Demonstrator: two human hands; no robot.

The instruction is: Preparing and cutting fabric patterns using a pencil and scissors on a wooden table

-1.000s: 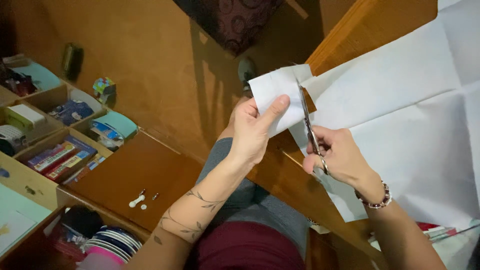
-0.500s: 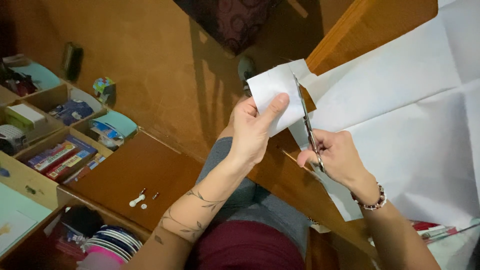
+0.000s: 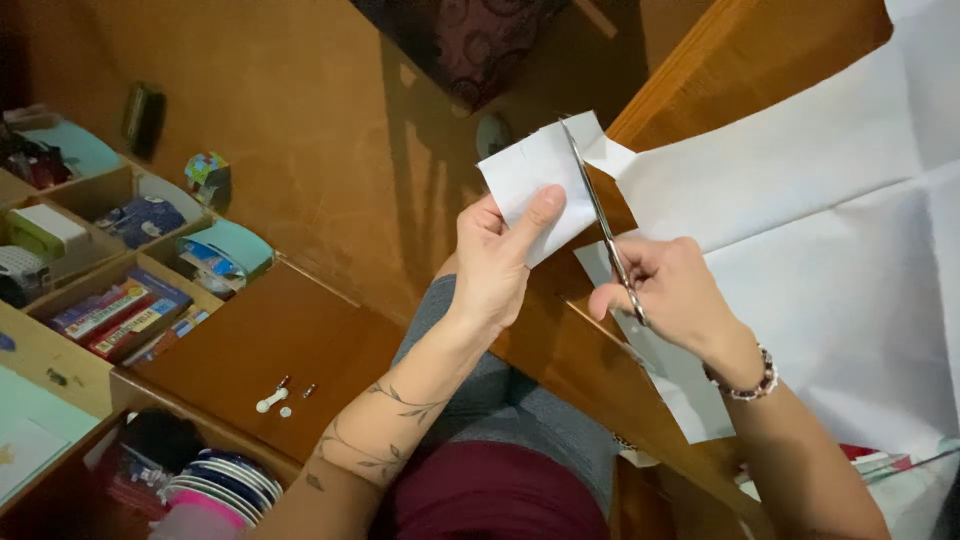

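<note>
The left hand (image 3: 497,262) pinches a white paper flap (image 3: 535,185) between thumb and fingers, the thumb pressed flat on its near face. The flap stands just above that hand, at about 1 o'clock from it, and is joined at its right edge to the large white paper sheet (image 3: 830,250) that spreads across the wooden table (image 3: 300,180) toward 3 o'clock. The right hand (image 3: 668,292) is closed around the handles of a pair of scissors (image 3: 603,225); the blades run up from the hand toward 11 o'clock and appear nearly closed, lying along the right edge of the flap where it meets the sheet. The flap thus sits between the two hands and slightly above both. A beaded bracelet (image 3: 748,378) circles the right wrist. At 9 o'clock from the left hand, wooden compartments (image 3: 100,290) hold small coloured boxes and craft bits.
</note>
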